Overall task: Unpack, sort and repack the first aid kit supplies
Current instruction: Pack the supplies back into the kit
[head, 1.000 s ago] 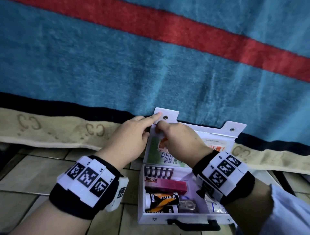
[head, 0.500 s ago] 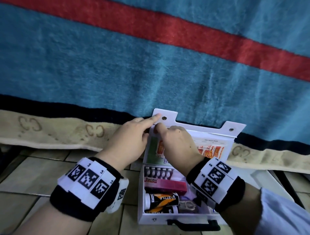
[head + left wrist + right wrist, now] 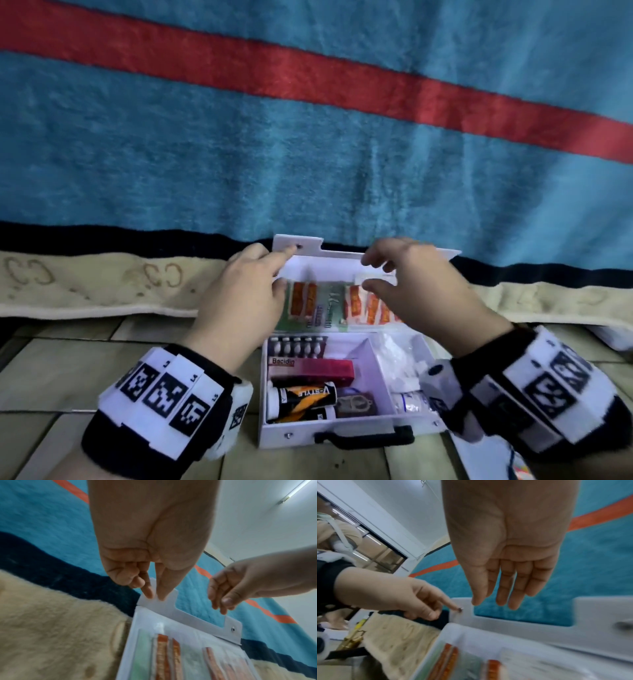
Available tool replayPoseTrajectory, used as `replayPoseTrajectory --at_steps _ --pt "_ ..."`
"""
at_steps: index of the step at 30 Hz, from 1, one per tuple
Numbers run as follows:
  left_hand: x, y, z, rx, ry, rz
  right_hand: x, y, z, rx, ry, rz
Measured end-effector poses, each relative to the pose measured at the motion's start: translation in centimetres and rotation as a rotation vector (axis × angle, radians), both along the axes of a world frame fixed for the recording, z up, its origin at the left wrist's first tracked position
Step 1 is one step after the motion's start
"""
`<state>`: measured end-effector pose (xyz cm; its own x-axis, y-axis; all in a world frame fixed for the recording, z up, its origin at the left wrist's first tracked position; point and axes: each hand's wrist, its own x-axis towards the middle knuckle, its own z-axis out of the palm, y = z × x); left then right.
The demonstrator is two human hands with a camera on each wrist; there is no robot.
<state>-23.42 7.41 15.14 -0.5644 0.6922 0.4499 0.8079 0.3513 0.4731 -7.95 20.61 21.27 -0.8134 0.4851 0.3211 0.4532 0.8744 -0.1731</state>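
The white first aid kit (image 3: 342,435) lies open on the floor, its lid (image 3: 329,263) leaning back against a blanket. Orange sachets (image 3: 301,301) and a green card sit in the lid's clear pocket. My left hand (image 3: 284,267) pinches the lid's left tab (image 3: 164,605) between thumb and forefinger. My right hand (image 3: 371,270) hovers over the lid's right half with relaxed fingers (image 3: 502,599), holding nothing. Inside the box lie a blister strip (image 3: 296,347), a pink Bacidin box (image 3: 311,368), an orange-black tube (image 3: 301,397) and white gauze packs (image 3: 397,359).
A blue blanket with a red stripe (image 3: 308,78) and a beige border (image 3: 102,287) hangs right behind the lid. The kit rests on a tiled floor (image 3: 68,349). Its black handle (image 3: 363,438) faces me. A white flat item (image 3: 479,459) lies at the lower right.
My right hand has left the lid's left corner, moved to the right and opened. My left hand stays on the left tab. The lid's pocket is now uncovered.
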Motion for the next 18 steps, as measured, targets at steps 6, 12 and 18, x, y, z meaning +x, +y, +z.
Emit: replayPoseTrajectory --at_steps 6,12,18 --pt "2.2 1.2 1.4 -0.086 -0.022 0.01 10.8 3.6 -1.2 -0.16 0.119 -0.213" --pt "4.8 3.7 2.3 -0.299 0.008 -0.068 23.4 6.5 -6.0 -0.283 -0.074 -0.61" --pt "11.2 6.2 1.2 -0.407 0.013 -0.291 29.4 5.5 -12.1 -0.412 -0.527 -0.588"
